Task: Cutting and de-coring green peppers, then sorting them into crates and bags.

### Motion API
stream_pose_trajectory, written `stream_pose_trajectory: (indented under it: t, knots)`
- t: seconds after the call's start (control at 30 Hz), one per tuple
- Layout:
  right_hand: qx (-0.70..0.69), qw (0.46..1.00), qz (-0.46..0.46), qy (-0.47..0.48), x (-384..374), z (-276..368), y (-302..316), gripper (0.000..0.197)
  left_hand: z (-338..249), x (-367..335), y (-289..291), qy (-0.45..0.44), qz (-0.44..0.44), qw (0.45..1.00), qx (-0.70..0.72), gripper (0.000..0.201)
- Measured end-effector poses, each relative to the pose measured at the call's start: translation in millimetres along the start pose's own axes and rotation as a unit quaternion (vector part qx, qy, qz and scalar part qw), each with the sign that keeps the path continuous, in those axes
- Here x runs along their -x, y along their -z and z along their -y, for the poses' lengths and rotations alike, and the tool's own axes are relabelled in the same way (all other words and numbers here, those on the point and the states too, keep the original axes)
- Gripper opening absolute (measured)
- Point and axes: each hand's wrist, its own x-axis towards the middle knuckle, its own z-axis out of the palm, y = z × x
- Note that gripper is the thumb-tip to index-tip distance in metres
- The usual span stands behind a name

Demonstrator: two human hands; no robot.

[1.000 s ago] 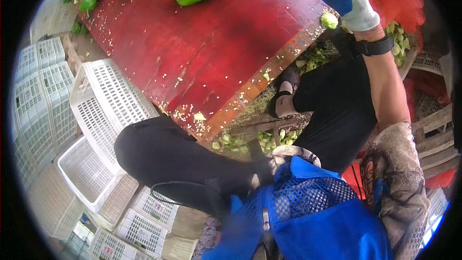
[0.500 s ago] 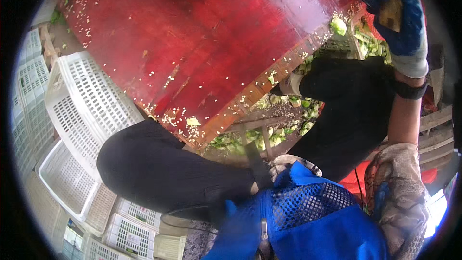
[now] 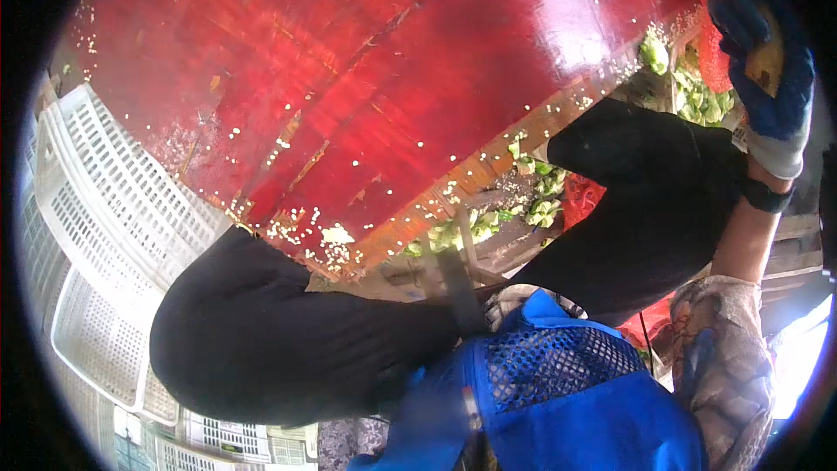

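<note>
Holding brown piece (image 3: 766,58) farther from tabletop (image 3: 410,78): right hand (image 3: 790,92)

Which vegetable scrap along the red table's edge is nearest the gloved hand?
The rounded green lump toward the table's right end; the other scraps lie farther left, away from the right hand.

From the head, a fisheye looks down over lap (image 3: 305,344) and red tabletop (image 3: 392,113).
</note>
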Motion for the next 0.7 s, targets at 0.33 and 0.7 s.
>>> stream_pose_trajectory:
  t: [0.33, 0.7]
  knots:
    - [-0.179, 0.972, -0.117, -0.097, -34.7, 8.8, -35.2, 0.053, 4.5, 15.9, 2.9, 0.061, -0.015, 0.998, 0.005, 0.042]
    - [-0.21, 0.964, -0.101, -0.128, -62.1, -1.6, -54.3, 0.048, -17.8, 23.0, -9.4, 0.071, -0.046, 0.994, 0.066, 0.042]
